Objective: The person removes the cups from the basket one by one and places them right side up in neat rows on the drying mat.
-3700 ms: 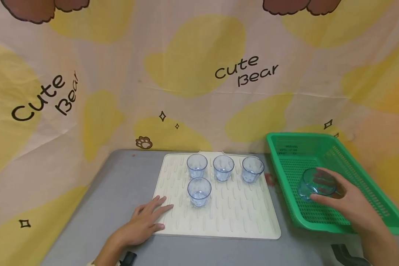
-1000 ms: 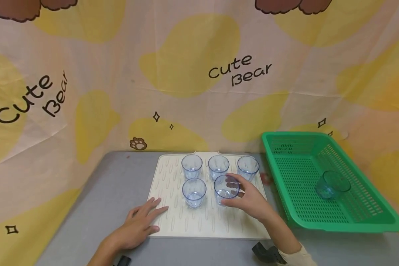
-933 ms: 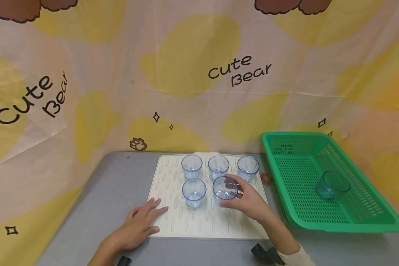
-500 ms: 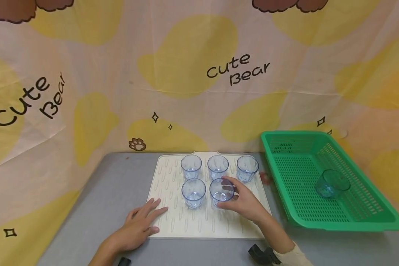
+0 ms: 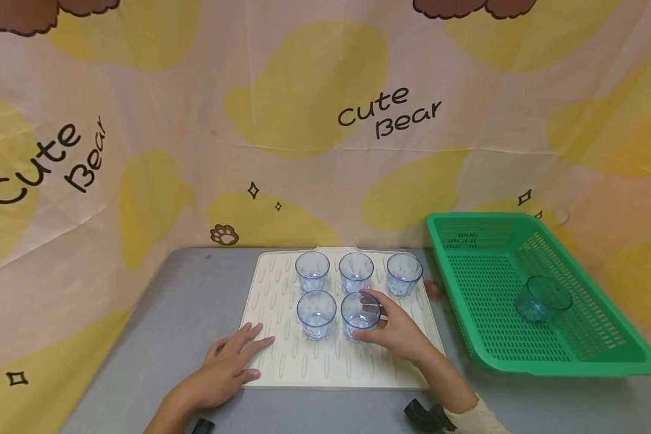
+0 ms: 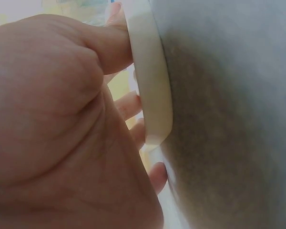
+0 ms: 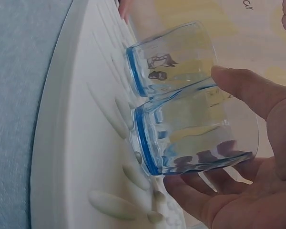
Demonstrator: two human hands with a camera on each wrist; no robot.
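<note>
My right hand (image 5: 398, 331) grips a clear bluish drinking glass (image 5: 360, 322) by its sides, thumb on the near side and fingers round the far side. The glass is upright on the white draining mat (image 5: 304, 367), in the front row, right of another glass (image 5: 317, 316). Behind them stands a row of three like glasses, the rightmost glass (image 5: 404, 277) just beyond my right hand. In the right wrist view the held glass (image 7: 195, 133) has its base at the ridged mat. My left hand (image 5: 225, 367) rests with spread fingers on the mat's left front edge.
A green plastic basket (image 5: 553, 366) stands to the right of the mat, with one more glass (image 5: 542, 299) tilted inside it. The grey table (image 5: 206, 289) backs onto a printed cloth (image 5: 304, 120) with yellow patches.
My right hand has brought a glass from the basket to the mat's front row, then eased it slightly left and down. My left hand has stayed on the mat's edge.
</note>
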